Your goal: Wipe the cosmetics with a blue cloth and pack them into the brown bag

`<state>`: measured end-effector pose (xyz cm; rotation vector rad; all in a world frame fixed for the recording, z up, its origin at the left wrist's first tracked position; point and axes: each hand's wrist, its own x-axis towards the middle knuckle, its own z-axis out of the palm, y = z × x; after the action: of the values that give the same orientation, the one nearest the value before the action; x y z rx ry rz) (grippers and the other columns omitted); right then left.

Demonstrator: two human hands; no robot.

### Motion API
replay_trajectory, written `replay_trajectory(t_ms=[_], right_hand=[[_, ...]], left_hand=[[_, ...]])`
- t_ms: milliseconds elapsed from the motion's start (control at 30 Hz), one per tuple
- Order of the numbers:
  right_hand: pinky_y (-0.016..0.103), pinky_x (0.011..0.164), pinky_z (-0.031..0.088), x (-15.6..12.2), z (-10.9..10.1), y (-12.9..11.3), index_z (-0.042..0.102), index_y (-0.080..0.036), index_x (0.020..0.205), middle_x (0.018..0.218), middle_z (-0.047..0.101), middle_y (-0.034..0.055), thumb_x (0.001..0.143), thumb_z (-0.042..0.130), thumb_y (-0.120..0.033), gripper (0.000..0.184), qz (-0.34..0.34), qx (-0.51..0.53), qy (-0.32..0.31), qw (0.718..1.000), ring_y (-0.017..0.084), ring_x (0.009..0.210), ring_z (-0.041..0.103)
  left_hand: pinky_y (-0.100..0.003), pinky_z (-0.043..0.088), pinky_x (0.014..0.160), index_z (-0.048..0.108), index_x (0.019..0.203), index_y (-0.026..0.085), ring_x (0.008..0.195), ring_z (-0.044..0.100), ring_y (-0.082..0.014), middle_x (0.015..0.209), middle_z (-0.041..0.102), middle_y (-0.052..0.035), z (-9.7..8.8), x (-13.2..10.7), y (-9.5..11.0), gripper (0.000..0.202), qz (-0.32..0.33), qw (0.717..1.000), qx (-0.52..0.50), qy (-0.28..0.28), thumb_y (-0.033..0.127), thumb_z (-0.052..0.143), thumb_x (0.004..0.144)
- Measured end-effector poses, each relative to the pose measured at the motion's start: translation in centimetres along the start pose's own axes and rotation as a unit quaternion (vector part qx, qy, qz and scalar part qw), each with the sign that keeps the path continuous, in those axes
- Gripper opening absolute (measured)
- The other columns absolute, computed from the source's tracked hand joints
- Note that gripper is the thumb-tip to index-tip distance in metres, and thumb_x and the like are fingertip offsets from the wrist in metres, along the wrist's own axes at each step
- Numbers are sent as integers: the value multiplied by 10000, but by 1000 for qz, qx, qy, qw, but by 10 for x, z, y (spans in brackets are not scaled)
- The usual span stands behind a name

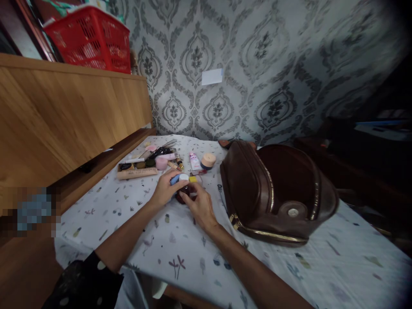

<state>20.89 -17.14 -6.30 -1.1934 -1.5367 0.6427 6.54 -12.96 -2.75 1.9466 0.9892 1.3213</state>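
Note:
Both of my hands meet over a small dark red object [184,194] lying on the white patterned cloth [180,257]. My left hand [165,189] curls over it from the left, with a small blue and white container [178,178] at its fingertips. My right hand [201,206] pinches it from the right, beside a small yellow piece [192,179]. What exactly each hand grips is partly hidden by the fingers.
A big brown zippered bag [277,193] lies just right of my hands. Several cosmetics lie behind them: a beige tube [137,173], a pink jar [161,163], a peach-lidded jar [208,161]. A wooden headboard [64,116] bearing a red basket [92,38] stands at left.

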Motion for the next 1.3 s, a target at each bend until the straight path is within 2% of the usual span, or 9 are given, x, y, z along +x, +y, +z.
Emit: replay_trajectory(t_ms=[167, 300, 467, 733, 933, 1100, 1167, 1300], right_hand=[[338, 753, 506, -1, -4, -3, 623, -147, 1129, 1028, 673, 102, 843, 574, -403, 387, -26, 6, -49, 998, 218, 881, 613], [309, 689, 492, 0, -4, 0, 601, -142, 1206, 977, 675, 72, 829, 598, -390, 451, -8, 49, -106, 993, 173, 747, 584], [273, 643, 498, 5, 0, 7, 581, -160, 1204, 1062, 666, 66, 767, 676, -379, 498, 11, 165, -125, 978, 130, 688, 567], [222, 517, 433, 7, 1, 7, 559, -168, 1078, 959, 616, 34, 679, 759, -396, 501, 64, 225, -111, 966, 76, 578, 480], [209, 471, 402, 5, 6, 8, 501, -187, 1012, 962, 629, 27, 641, 780, -386, 505, 62, 202, -65, 975, 68, 557, 467], [226, 495, 411, 3, 7, 6, 486, -195, 1032, 998, 648, 29, 638, 779, -382, 525, 73, 184, -40, 979, 65, 534, 459], [246, 545, 435, 2, 5, 2, 498, -197, 1051, 997, 650, 26, 646, 781, -379, 526, 67, 141, -22, 987, 85, 573, 496], [323, 764, 485, -2, -1, -7, 541, -201, 1054, 966, 647, 26, 658, 805, -381, 508, 40, 12, 12, 999, 187, 844, 599]], left_hand=[[-294, 472, 889, 734, 902, 182, 947, 615, -202, 956, 677, -50, -10, 4, -1, 309, -42, 993, -88, -69, 463, 709, 778], [-286, 484, 899, 751, 906, 193, 976, 627, -208, 960, 696, -54, -16, 7, -5, 367, -65, 986, -124, -94, 526, 712, 758], [-296, 495, 885, 754, 939, 165, 963, 640, -215, 959, 713, -71, -17, 7, -8, 423, -76, 985, -120, -95, 540, 719, 746], [-300, 492, 881, 753, 931, 159, 929, 643, -211, 949, 723, -59, -14, 8, -6, 335, -54, 993, -67, -83, 451, 713, 770], [-301, 481, 878, 747, 927, 168, 923, 625, -198, 940, 703, -52, -11, 6, 0, 272, 4, 996, -19, -83, 403, 692, 802], [-299, 472, 851, 736, 876, 176, 890, 612, -190, 907, 688, -43, -8, 4, 5, 209, 28, 999, 4, -43, 368, 693, 806], [-297, 471, 840, 725, 860, 178, 873, 612, -187, 910, 690, -41, -8, 3, 6, 186, 33, 999, 12, -23, 352, 700, 799], [-314, 474, 829, 707, 825, 189, 858, 612, -199, 880, 691, -44, -8, 0, 9, 186, 46, 998, 40, -8, 372, 680, 808]])
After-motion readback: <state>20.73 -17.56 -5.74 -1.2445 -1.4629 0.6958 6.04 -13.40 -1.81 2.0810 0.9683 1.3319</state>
